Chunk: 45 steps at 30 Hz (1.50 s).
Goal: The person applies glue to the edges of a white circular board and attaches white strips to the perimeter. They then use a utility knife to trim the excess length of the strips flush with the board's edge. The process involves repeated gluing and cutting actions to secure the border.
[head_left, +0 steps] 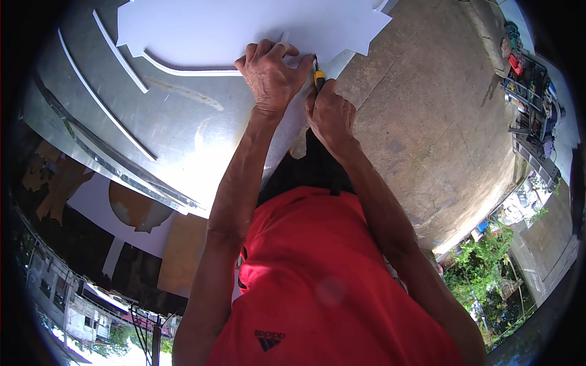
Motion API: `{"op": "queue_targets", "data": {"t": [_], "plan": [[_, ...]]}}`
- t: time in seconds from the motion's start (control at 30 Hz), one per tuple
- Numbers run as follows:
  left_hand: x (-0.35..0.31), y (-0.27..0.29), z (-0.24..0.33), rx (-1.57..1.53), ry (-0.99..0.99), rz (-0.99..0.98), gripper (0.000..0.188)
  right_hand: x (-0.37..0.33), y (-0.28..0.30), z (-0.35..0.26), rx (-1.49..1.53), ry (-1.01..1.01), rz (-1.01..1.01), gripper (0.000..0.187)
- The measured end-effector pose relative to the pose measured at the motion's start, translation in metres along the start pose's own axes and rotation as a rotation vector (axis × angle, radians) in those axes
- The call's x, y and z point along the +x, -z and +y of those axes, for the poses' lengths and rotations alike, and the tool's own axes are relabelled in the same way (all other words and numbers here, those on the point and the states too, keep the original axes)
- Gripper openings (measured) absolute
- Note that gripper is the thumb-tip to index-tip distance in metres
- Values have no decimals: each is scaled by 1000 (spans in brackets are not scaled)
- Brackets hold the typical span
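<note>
Fingers of left hand spread fairly wide and pressed flat on white sheet, palm down, holding nothing. Fingers of right hand curled tight around yellow-handled knife, blade tip pointed far, touching the sheet just right of the left hand. Both hands close together, nearly touching, at the sheet's near edge. White sheet lying at far centre on a shiny metal tabletop, its outline cut into notches and points. Narrow curved white strips resting on the tabletop to the left, apart from the sheet. Bare concrete floor to the right. Red shirt filling near centre, forearms reaching far from it. Brown and white offcuts below the tabletop's edge at near left. Cluttered rack of tools at far right; green plants at near right.
</note>
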<state>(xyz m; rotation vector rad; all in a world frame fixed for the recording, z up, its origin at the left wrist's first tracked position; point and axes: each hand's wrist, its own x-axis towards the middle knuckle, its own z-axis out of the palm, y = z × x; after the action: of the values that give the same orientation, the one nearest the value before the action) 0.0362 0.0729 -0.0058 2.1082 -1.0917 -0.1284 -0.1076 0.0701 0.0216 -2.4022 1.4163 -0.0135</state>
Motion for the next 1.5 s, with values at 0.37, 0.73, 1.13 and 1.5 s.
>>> {"op": "queue_targets", "data": {"t": [0.37, 0.73, 1.13, 1.5], "plan": [[-2, 2, 0, 23, 2, -13, 27, 1, -1, -4, -46, -37, -50, 30], [-7, 2, -7, 25, -55, -11, 31, 11, 18, 6, 27, -55, -248, 33], [-9, -2, -10, 47, -93, 35, 34, 3, 19, 0, -52, -69, -234, 33], [-8, -3, -12, 54, -127, 37, 32, 12, 31, 7, 70, -93, -314, 33]]}}
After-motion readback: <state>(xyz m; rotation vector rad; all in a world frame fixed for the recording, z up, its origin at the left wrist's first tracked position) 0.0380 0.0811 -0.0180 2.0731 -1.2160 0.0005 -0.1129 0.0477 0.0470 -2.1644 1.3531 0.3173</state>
